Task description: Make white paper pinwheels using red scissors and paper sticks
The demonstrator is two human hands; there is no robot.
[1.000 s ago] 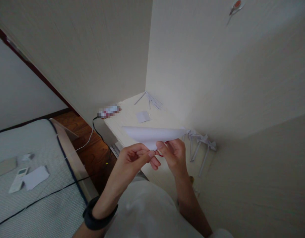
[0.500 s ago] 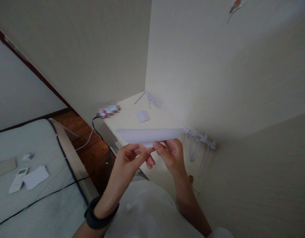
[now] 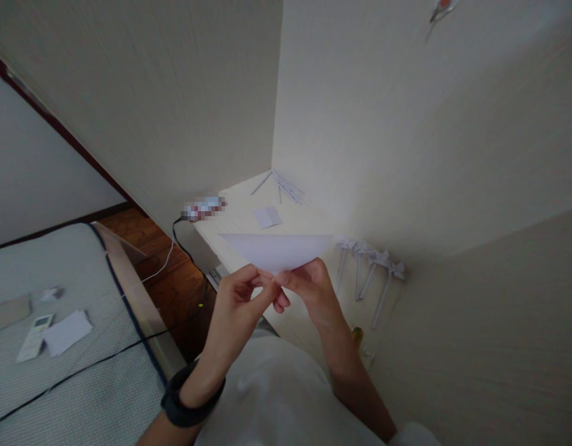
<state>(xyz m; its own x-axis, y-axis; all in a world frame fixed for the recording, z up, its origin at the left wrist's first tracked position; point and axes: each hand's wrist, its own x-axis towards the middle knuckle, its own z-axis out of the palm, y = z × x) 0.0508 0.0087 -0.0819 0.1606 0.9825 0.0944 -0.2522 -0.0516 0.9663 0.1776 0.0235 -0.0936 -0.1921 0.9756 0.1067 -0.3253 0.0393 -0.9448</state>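
Note:
A white sheet of paper, bent into a triangle with its long edge away from me, is held up over the table. My left hand pinches its near corner, the thumb meeting the fingers. Right beside it, my right hand grips the same corner, its thumb pressed close to the left thumb. On the table to the right lie several white paper pinwheels on thin paper sticks. Beyond the held sheet rests a small square of paper.
Thin paper sticks lie in the table's far corner, against the walls. A blurred-out object with a cable sits on the left edge. Left is a bed bearing a remote control and papers.
My right hand has moved left and inward to the left hand. The paper has gone from a long curved strip to a clearer triangle shape.

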